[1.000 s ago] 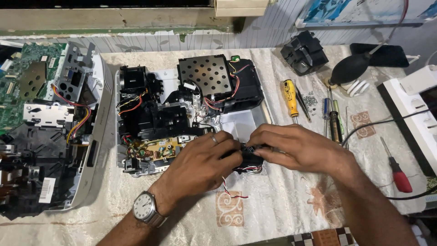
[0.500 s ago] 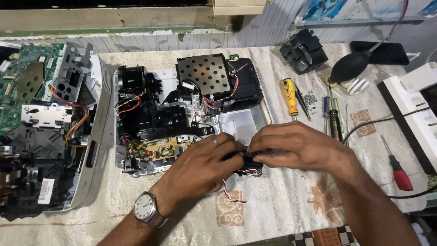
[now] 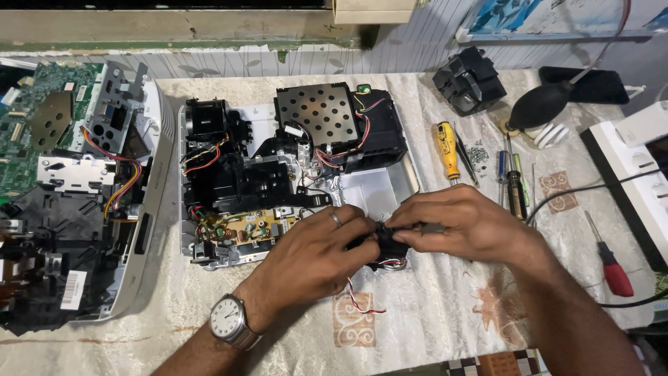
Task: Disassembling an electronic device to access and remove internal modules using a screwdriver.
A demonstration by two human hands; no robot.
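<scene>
Both hands meet over a small black part (image 3: 390, 245) with thin red, white and black wires trailing from it onto the cloth. My left hand (image 3: 316, 252), with a ring and a wristwatch, grips the part from the left. My right hand (image 3: 463, 223) pinches it from the right. The part sits just in front of an opened white device (image 3: 292, 174) whose black housings, perforated metal cover and brown circuit board are exposed. Fingers hide most of the part.
A second opened device with a green circuit board (image 3: 76, 188) lies at the left. A yellow-handled screwdriver (image 3: 447, 150), other screwdrivers (image 3: 513, 182), a red-handled one (image 3: 611, 261), loose screws, a black blower bulb (image 3: 550, 104), a black module (image 3: 470, 80) and a white box (image 3: 633, 174) lie at the right.
Both hands stay clasped on the small black part; the fingers have shifted slightly around it. Nothing else has moved.
</scene>
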